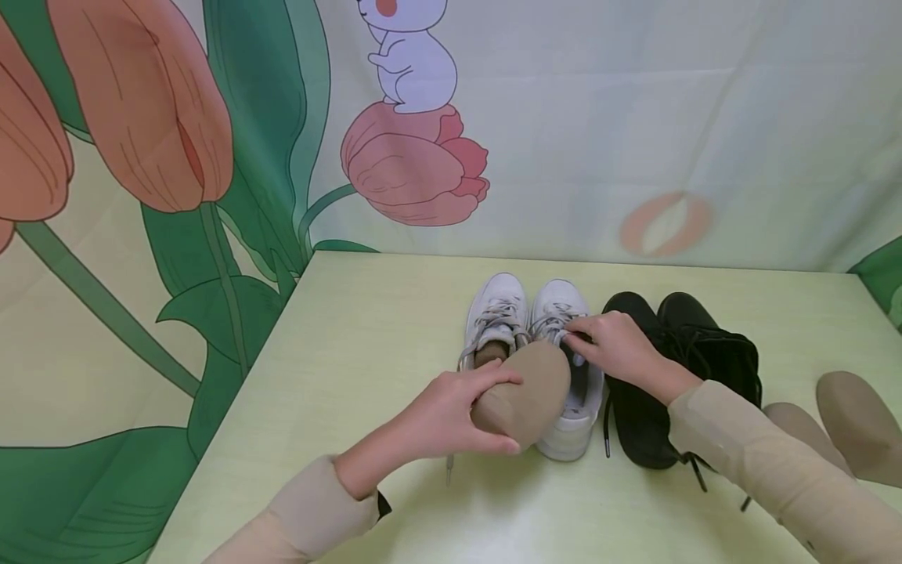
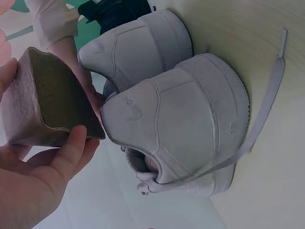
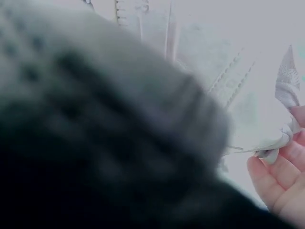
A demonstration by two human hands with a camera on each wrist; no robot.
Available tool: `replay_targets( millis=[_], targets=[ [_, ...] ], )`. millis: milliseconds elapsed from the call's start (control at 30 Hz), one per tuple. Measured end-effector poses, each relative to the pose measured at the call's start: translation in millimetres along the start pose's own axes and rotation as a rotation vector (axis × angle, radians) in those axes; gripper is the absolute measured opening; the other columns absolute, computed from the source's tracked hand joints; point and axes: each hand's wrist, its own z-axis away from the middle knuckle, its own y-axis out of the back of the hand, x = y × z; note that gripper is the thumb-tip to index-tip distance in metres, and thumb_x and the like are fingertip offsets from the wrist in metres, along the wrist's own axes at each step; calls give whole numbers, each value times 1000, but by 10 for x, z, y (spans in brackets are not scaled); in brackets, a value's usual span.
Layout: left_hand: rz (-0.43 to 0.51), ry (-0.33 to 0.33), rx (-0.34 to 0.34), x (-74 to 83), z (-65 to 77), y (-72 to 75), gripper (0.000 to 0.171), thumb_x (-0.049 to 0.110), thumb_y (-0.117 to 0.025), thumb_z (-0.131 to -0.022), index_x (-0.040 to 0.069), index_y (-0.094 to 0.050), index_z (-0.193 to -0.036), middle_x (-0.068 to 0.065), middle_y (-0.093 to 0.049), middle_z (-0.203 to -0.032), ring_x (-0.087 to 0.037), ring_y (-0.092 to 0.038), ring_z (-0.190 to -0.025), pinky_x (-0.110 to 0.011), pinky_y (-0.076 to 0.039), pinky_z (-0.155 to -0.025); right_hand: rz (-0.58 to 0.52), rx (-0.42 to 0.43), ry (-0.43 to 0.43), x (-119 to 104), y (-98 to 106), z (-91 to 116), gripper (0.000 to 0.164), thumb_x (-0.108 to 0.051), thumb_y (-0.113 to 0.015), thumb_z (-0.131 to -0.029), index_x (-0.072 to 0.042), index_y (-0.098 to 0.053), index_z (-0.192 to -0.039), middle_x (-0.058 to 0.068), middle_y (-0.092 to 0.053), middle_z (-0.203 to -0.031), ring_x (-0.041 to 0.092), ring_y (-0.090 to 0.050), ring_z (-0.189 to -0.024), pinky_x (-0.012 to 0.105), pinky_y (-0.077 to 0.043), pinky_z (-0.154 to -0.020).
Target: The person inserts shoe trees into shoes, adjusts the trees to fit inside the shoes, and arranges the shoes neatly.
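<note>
A pair of white lace-up sneakers stands side by side, toes away from me: the left sneaker and the right sneaker. My left hand grips a brown toe-shaped shoe insert between thumb and fingers, above the sneakers' heel ends. The left wrist view shows this insert is hollow, its open end facing the camera. A second brown piece shows inside the left sneaker. At the right sneaker's opening, my right hand pinches the tongue below the laces; its fingers curl at the fabric edge.
Black lace-up shoes stand right of the sneakers, partly under my right forearm. Two more brown inserts lie at the table's right side. Loose laces trail on the pale table. A printed cloth hangs behind.
</note>
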Motion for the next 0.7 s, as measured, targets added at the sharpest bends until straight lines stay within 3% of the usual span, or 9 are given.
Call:
replay_targets(
  millis=[267,500,700],
  targets=[
    [-11,-4,-41,43,-77,-49,63,43,-74,-66,27,-49,-122,4,-54,-123,-12,-55,-103,-28,-45,-84,11,-26,5,0,22,-4,15,-15,-58,-85,-7,-68,-91,6,-69,-80,13,-60,-61,30,-47,-58],
    [55,41,-100,48,-165,-94,64,46,-72,-67,29,-48,-123,3,-57,-120,-10,-55,-100,-24,-44,-82,3,-36,-9,4,34,-6,15,-16,-59,-85,-6,-68,-92,7,-69,-81,13,-60,-61,30,-48,-59],
    [85,39,-123,29,-231,-157,64,49,-71,-67,30,-48,-124,0,-58,-118,-8,-56,-98,-22,-44,-80,0,-45,-15,3,33,-8,15,-16,-58,-85,-6,-67,-92,6,-68,-79,11,-57,-57,28,-46,-57]
  ],
)
